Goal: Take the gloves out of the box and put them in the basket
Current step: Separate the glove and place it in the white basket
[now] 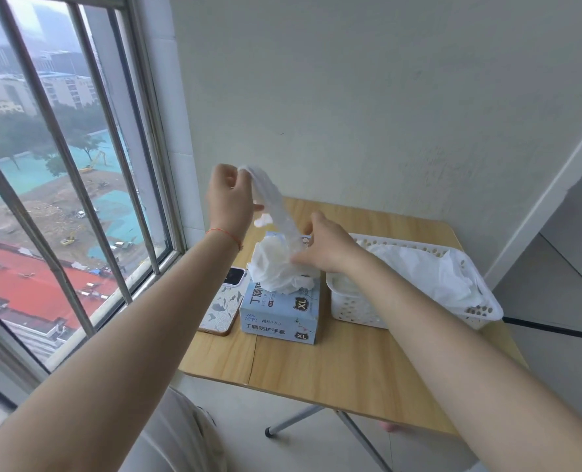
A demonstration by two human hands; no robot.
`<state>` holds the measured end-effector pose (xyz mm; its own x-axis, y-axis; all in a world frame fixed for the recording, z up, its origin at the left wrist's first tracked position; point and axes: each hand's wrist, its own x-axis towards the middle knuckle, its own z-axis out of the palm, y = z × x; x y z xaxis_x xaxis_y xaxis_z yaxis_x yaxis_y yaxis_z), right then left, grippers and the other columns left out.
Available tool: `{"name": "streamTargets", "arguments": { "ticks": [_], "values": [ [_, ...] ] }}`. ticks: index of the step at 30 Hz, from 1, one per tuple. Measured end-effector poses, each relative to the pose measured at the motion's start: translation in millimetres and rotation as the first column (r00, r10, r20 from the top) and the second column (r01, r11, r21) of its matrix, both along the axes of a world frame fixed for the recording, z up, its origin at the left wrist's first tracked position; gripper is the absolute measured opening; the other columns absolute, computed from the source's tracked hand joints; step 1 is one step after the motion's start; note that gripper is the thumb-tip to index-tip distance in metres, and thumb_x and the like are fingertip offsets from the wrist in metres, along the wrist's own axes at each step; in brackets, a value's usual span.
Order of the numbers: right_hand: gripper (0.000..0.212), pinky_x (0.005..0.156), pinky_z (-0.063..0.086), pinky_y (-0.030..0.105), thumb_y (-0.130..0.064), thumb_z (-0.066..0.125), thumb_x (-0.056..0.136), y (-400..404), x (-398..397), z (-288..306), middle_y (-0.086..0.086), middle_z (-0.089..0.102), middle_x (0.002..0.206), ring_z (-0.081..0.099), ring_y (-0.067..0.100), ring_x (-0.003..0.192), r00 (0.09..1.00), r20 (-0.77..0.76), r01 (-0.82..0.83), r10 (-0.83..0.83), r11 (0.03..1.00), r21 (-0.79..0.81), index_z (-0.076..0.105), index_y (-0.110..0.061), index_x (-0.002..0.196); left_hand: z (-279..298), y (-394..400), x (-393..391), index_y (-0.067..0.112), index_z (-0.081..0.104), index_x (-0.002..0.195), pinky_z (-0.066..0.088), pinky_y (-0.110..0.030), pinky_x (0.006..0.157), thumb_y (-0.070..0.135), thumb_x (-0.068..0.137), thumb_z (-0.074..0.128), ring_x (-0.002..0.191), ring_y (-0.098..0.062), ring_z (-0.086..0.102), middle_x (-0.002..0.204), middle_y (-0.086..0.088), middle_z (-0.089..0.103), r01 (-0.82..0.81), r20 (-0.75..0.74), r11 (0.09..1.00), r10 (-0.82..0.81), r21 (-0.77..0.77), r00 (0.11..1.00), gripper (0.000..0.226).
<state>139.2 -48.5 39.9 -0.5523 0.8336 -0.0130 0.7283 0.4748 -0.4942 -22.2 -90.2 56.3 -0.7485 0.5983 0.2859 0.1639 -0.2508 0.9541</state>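
Observation:
A light blue glove box (279, 313) marked XL stands on the wooden table (350, 362). A bunch of white gloves (276, 267) bulges out of its top. My left hand (230, 199) pinches one end of a stretched white glove (272, 199) held high above the box. My right hand (327, 247) grips the glove's lower end just over the bunch. To the right of the box, a white perforated basket (354, 310) holds several white gloves (429, 270).
A phone (223, 303) in a patterned case lies on the table, touching the box's left side. A barred window (78, 185) is at left, a plain wall behind. The table's metal leg (296, 420) shows below the front edge.

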Motion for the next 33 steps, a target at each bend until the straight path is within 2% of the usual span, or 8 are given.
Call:
{"name": "streamTargets", "arguments": {
  "ticks": [6,13,15,18,20,23,28,33],
  "values": [
    [0.014,0.071,0.047,0.034,-0.010,0.055,0.087,-9,-6,-14,0.002,0.056,0.095,0.054,0.020,0.082,0.945,-0.255,-0.156,0.203,0.969,0.193,0.056,-0.016,0.099,-12,0,-9,0.020,0.045,0.075,0.052,-0.037,0.066,0.024,0.094,0.050,0.075,-0.018,0.048,0.077,0.004,0.047,-0.094,-0.005,0.986,0.094,-0.141,0.996,0.021],
    [0.028,0.059,0.033,0.029,-0.023,0.039,0.093,-3,-18,-33,-0.001,0.048,0.070,0.046,0.018,0.070,0.832,0.482,-0.299,0.274,0.954,-0.027,0.051,-0.015,0.069,-9,-12,-17,0.019,0.045,0.070,0.038,-0.031,0.064,0.023,0.085,0.057,0.069,-0.017,0.043,0.070,0.005,0.046,-0.146,-0.152,0.968,0.116,-0.204,0.982,0.020],
    [0.026,0.060,0.037,0.029,-0.017,0.038,0.093,-1,-17,-27,0.000,0.052,0.075,0.050,0.020,0.076,0.893,0.392,-0.251,0.222,0.968,0.021,0.051,-0.015,0.071,-9,-15,-12,0.018,0.047,0.072,0.036,-0.029,0.061,0.020,0.084,0.059,0.067,-0.016,0.044,0.071,0.004,0.047,-0.123,-0.243,0.959,0.060,-0.253,0.968,0.017],
    [0.015,0.079,0.050,0.035,-0.022,0.047,0.092,-2,-13,-8,0.000,0.059,0.099,0.056,0.020,0.091,0.993,-0.085,-0.069,0.085,0.982,0.175,0.058,-0.013,0.096,-8,-17,-8,0.018,0.053,0.078,0.038,-0.025,0.058,0.019,0.083,0.060,0.066,-0.013,0.048,0.073,0.006,0.052,-0.115,-0.340,0.939,-0.002,-0.324,0.940,0.009],
    [0.037,0.085,0.047,0.027,-0.039,0.063,0.088,-8,-10,8,-0.004,0.054,0.113,0.053,0.012,0.101,0.925,-0.365,-0.072,0.110,0.991,0.115,0.052,-0.016,0.114,-1,-17,-3,0.020,0.057,0.081,0.037,-0.020,0.055,0.018,0.083,0.063,0.067,-0.009,0.050,0.075,0.007,0.055,-0.057,-0.420,0.926,-0.114,-0.373,0.900,0.006],
    [0.070,0.081,0.042,0.016,-0.045,0.078,0.075,-15,-6,24,-0.012,0.050,0.124,0.050,0.002,0.109,0.883,-0.440,-0.184,0.165,0.983,0.001,0.043,-0.024,0.132,12,-17,10,0.021,0.065,0.083,0.037,-0.013,0.055,0.018,0.081,0.070,0.069,-0.004,0.051,0.080,0.007,0.058,0.084,-0.499,0.899,-0.314,-0.429,0.808,0.006],
    [0.029,0.078,0.056,0.040,-0.028,0.076,0.080,-4,6,28,0.010,0.072,0.100,0.070,0.025,0.091,0.819,-0.573,-0.150,0.018,0.971,-0.184,0.067,-0.013,0.103,22,-23,18,0.013,0.065,0.108,0.047,-0.020,0.056,0.023,0.084,0.077,0.064,-0.008,0.061,0.079,0.003,0.065,0.465,-0.128,0.849,-0.505,-0.251,0.853,0.029],
    [0.016,0.087,0.055,0.043,-0.024,0.068,0.088,1,21,33,0.010,0.074,0.097,0.071,0.025,0.087,0.697,-0.702,-0.152,-0.145,0.927,-0.342,0.069,-0.014,0.101,13,-25,5,0.014,0.068,0.092,0.047,-0.029,0.071,0.054,0.075,0.074,0.064,-0.010,0.054,0.073,0.004,0.058,0.591,0.059,0.660,-0.643,-0.464,0.764,0.044]
  ]
}}
